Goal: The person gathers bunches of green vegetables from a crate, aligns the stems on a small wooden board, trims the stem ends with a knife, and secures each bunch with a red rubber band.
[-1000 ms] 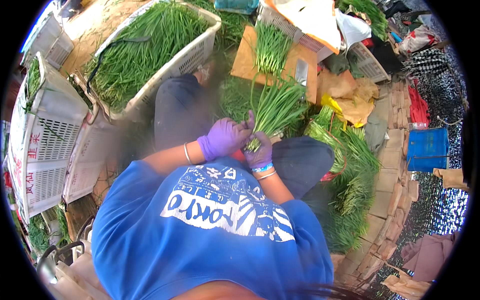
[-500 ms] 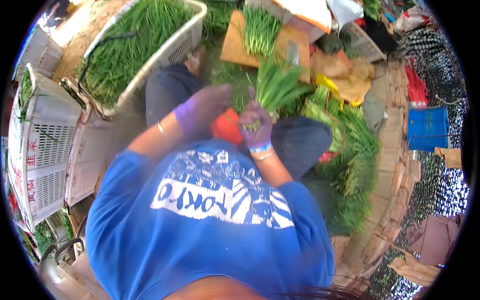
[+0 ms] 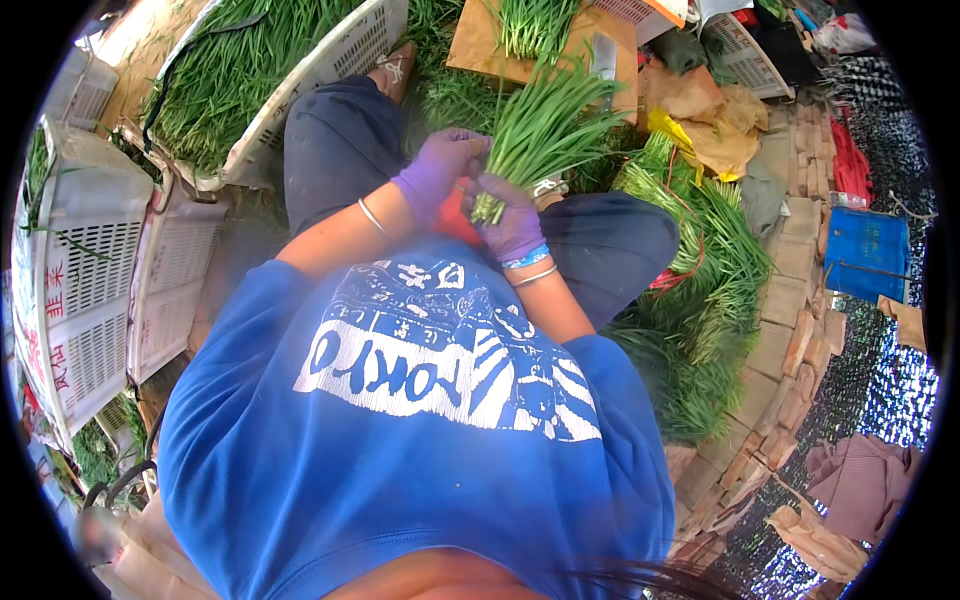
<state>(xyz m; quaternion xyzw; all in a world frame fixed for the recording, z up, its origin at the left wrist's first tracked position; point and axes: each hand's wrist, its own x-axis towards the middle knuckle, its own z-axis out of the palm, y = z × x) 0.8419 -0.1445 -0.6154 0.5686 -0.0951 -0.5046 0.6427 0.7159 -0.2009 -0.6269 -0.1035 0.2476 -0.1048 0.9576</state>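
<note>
Upright between my knees, a bunch of green chives [image 3: 540, 125] fans out at the leaf end. Its pale cut stems [image 3: 487, 208] poke out of my right hand [image 3: 512, 225], gloved in purple and closed round the bunch. Close beside the bunch on the left is my left hand [image 3: 443, 172], also in a purple glove. Its fingers are pinched together at the edge of the leaves; what they hold, if anything, is too small to make out. Partly hidden behind my hands lies something red [image 3: 455, 215] in my lap.
Ahead, a wooden board [image 3: 480, 45] carries more chives [image 3: 530, 25] and a broad-bladed knife [image 3: 604, 57]. A white crate of chives [image 3: 330, 65] stands at far left. Banded chives [image 3: 690, 220] lie right of my knee, beside a brick edging [image 3: 790, 390]. White crates [image 3: 90, 280] stack at left.
My left hand, blurred and apart from the bunch before, has come in beside it with fingers pinched. My right hand keeps its hold on the chives. The view has shifted slightly.
</note>
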